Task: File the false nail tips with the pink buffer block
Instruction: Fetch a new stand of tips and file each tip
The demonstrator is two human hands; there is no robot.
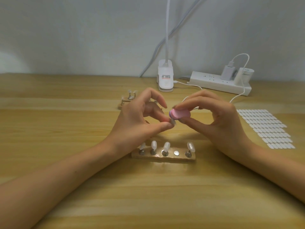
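Left hand [140, 119] pinches a tip [223, 121]... noLeft hand [137, 119] pinches a tip [173, 122] just under the buffer [180, 114]; right hand [214, 116] grips that; hard strokes could flick the tip loose.

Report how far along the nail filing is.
Done: cannot tell; no tip looks visibly filed. In hand: the left hand pinches one nail tip while the right hand holds the pink buffer block against it; the near holder shows one bare magnet. Left: possibly its four tips and those on the far holder.
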